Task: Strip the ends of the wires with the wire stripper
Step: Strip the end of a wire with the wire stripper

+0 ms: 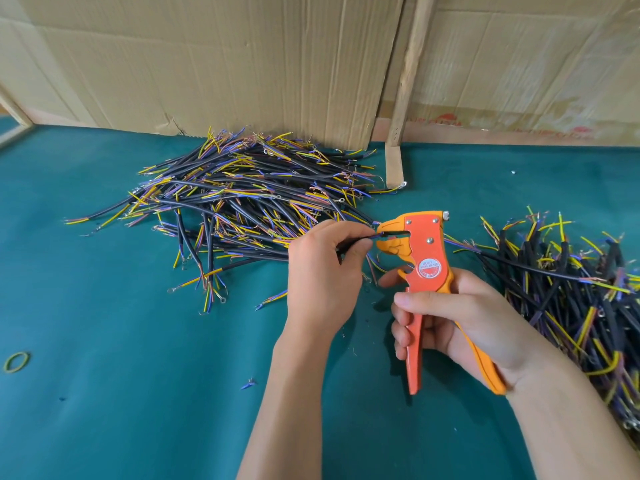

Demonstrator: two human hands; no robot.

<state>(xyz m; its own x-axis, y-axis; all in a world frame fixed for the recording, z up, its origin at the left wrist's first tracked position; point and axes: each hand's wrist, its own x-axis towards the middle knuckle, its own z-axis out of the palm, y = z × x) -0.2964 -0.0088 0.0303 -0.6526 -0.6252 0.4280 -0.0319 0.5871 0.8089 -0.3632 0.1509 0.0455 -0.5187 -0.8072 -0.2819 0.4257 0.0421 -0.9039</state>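
Left hand [322,271] fingers [349,237] pinch wire [356,241] into wire stripper [426,268] jaws.

The stripper [427,268] is showing glossy orange plastic handles and small bright metal rivets. The wires [242,199] are lying in smooth black sheathing with bare coppery strand ends. A matt green cloth [121,393] is covering the table, and creased, rough cardboard [207,64] is standing behind.

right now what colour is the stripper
Orange stripper, with yellow-orange jaw tips; head view.
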